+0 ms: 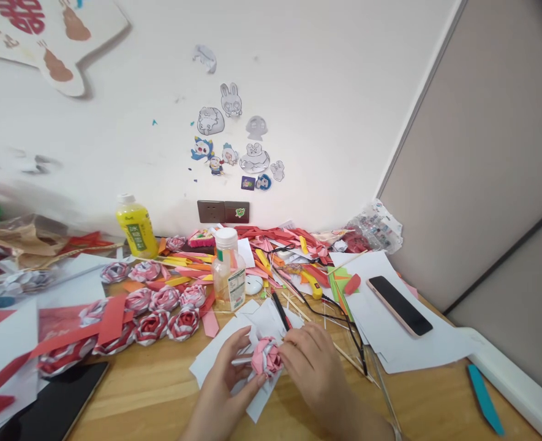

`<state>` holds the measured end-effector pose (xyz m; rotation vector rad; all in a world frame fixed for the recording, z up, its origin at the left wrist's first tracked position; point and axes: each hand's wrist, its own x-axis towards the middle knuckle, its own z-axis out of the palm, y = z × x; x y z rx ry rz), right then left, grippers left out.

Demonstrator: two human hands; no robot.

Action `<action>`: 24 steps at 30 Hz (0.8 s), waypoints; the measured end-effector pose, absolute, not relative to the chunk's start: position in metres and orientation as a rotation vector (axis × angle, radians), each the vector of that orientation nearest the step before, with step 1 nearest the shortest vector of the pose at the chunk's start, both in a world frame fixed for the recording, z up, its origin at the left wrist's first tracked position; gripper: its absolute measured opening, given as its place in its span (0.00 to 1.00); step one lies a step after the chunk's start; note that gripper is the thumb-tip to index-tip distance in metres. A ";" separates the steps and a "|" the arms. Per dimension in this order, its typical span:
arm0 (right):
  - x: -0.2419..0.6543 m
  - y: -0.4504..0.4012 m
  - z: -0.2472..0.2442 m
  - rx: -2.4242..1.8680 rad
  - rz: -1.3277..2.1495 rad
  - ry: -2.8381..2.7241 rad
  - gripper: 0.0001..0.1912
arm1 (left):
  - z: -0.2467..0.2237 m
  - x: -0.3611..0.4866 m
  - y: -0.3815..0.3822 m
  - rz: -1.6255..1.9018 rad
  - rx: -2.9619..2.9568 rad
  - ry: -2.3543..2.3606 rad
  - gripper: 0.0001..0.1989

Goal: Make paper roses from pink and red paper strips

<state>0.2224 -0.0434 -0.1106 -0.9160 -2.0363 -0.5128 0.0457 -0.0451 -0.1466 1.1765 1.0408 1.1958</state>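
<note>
A pink and white folded paper rose (pixel 267 356) is between my two hands, above white paper sheets (pixel 265 401) at the front of the table. My left hand (pixel 229 376) grips it from the left, thumb at its lower edge and fingers curled behind. My right hand (pixel 314 361) pinches the rose's right edge with thumb and fingertips; the other fingers are folded in. A black pen (pixel 280 311) lies just beyond the rose. To the left sit several finished paper roses, red and white (pixel 183 323) or pink and white (pixel 165 298).
A clear jar (pixel 228 275) and a yellow bottle (pixel 136 226) stand behind. Coloured paper strips (pixel 271 240) pile along the wall. At right are a phone (pixel 399 306) on white sheets, a black cable (pixel 356 343) and a teal cutter (pixel 485 399). A dark tablet (pixel 52 404) lies front left.
</note>
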 end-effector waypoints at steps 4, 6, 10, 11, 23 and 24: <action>0.223 -0.043 -0.112 -0.909 -0.516 -2.071 0.11 | -0.145 0.046 -0.045 1.172 1.168 1.037 0.34; 0.223 -0.043 -0.112 -0.899 -0.506 -2.096 0.12 | -0.143 0.046 -0.045 1.158 1.174 1.035 0.34; 0.223 -0.042 -0.113 -0.926 -0.466 -2.086 0.12 | -0.138 0.047 -0.045 1.146 1.179 1.039 0.35; 0.223 -0.042 -0.113 -0.936 -0.453 -2.078 0.12 | -0.137 0.047 -0.046 1.144 1.183 1.039 0.34; 0.222 -0.039 -0.112 -0.914 -0.320 -2.023 0.13 | -0.138 0.046 -0.045 1.153 1.209 1.049 0.33; 0.222 -0.039 -0.112 -0.914 -0.326 -2.030 0.13 | -0.138 0.046 -0.045 1.146 1.214 1.053 0.33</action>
